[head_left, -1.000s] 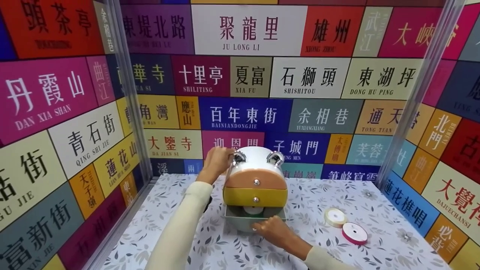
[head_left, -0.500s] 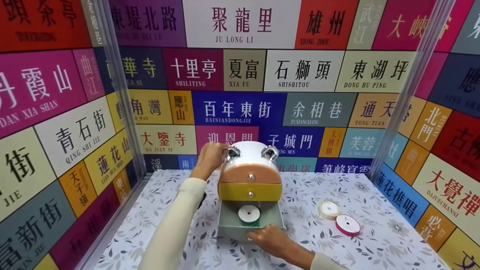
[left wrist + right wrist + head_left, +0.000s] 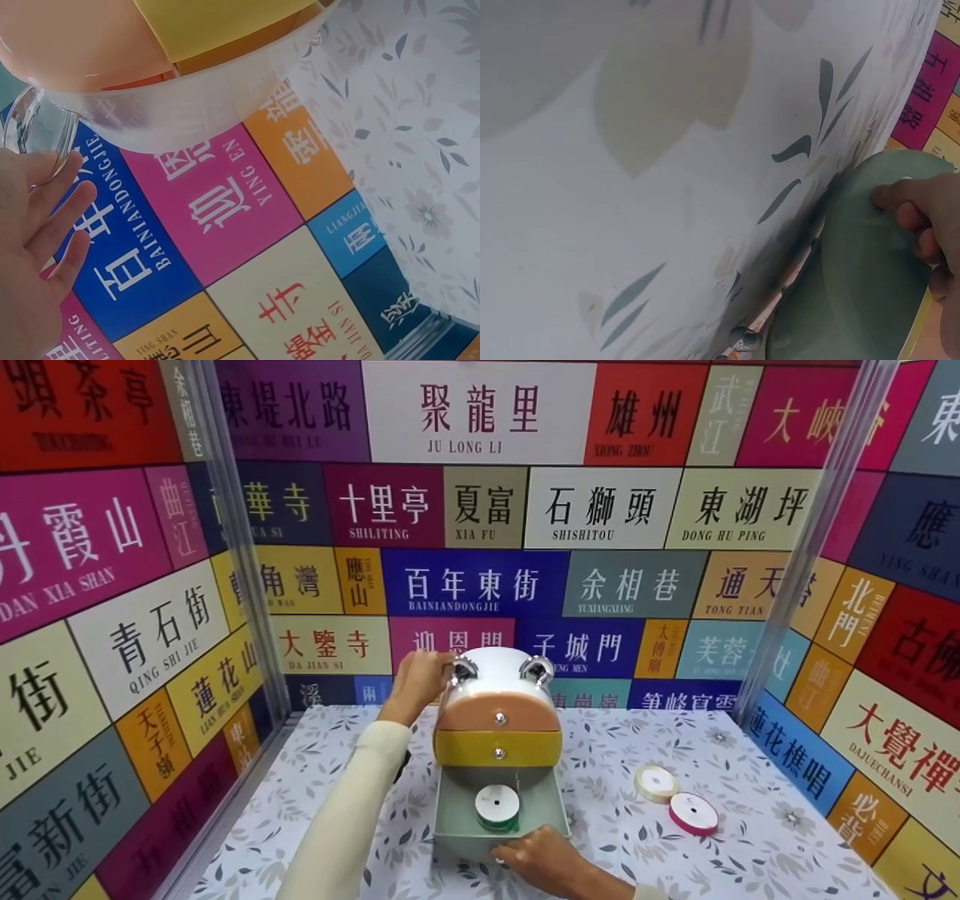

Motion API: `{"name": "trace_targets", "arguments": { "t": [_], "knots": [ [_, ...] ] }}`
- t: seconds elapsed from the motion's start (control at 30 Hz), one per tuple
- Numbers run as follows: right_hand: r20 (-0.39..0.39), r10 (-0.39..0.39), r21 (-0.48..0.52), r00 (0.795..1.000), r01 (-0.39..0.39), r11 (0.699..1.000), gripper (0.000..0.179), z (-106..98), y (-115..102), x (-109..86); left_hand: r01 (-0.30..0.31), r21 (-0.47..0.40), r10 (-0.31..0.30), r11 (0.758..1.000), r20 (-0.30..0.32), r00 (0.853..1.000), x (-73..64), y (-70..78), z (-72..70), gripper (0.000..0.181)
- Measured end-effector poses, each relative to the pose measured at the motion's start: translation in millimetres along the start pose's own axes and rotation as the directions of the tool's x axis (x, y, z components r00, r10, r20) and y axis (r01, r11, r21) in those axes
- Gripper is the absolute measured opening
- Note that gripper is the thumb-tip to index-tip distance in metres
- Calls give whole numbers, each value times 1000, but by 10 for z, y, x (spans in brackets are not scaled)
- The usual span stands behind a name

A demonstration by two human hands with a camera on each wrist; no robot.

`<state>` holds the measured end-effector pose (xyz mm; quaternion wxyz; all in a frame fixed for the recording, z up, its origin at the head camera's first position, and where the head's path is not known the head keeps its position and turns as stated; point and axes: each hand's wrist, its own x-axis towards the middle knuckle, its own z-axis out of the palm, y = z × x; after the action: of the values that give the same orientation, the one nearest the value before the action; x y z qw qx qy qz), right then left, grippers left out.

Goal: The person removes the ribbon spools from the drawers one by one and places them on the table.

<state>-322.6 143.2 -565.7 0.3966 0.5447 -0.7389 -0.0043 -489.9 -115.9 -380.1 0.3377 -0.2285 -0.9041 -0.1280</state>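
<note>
A small drawer cabinet (image 3: 495,675) with a white rounded top and silver ears stands on the table. My left hand (image 3: 421,679) pinches its left ear (image 3: 37,131), the other fingers loosely extended in the left wrist view. Its top drawer (image 3: 480,711) is orange and the middle one (image 3: 465,748) yellow, both closed. The pale green bottom drawer (image 3: 454,810) is pulled out, with a spool of green ribbon (image 3: 496,806) inside. My right hand (image 3: 544,859) pinches the knob on that drawer's front; the fingers mostly cover the knob.
Right of the cabinet, a spool of cream ribbon (image 3: 656,782) and a spool of pink ribbon (image 3: 694,814) lie side by side. A leaf-patterned cloth (image 3: 337,810) covers the table. Colourful sign-printed walls (image 3: 480,581) enclose the back and both sides.
The bottom drawer has slid out toward me with my right hand at its knob, bringing the green ribbon spool into full view. My left hand has stayed at the ear.
</note>
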Motion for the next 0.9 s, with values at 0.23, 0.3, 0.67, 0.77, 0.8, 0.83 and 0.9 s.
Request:
{"name": "trace_targets", "arguments": {
  "t": [0.23, 0.3, 0.67, 0.77, 0.8, 0.83, 0.9],
  "knots": [
    [-31, -8, 10, 999, 8, 1000, 9, -9, -23, -14, 37, 0, -37, 999, 43, 998, 15, 10, -38, 22],
    [-32, -8, 3, 999, 9, 1000, 9, -18, -29, -12, 42, -7, -41, 999, 49, 998, 20, 14, -41, 22],
    [-30, 67, 169, 997, -61, 984, 30, -168, 32, 77, -15, 15, 15, 1000, 2, 1000, -16, -2, -2, 19],
    [-67, 97, 181, 993, -84, 980, 33, -213, 125, 144, -11, 17, 11, 1000, 0, 1000, -18, -6, 0, 20],
    [-71, 114, 186, 991, -100, 977, 33, -222, 166, 165, -5, 16, 5, 1000, 5, 1000, -16, -4, -2, 20],
    [-73, 133, 191, 988, -117, 975, 32, -229, 210, 181, 0, 12, 0, 1000, 11, 1000, -12, -2, -4, 21],
    [-71, 169, 190, 983, -153, 970, 32, -236, 302, 207, 4, 8, -5, 1000, 16, 1000, -6, 3, -6, 22]
  ]
}}
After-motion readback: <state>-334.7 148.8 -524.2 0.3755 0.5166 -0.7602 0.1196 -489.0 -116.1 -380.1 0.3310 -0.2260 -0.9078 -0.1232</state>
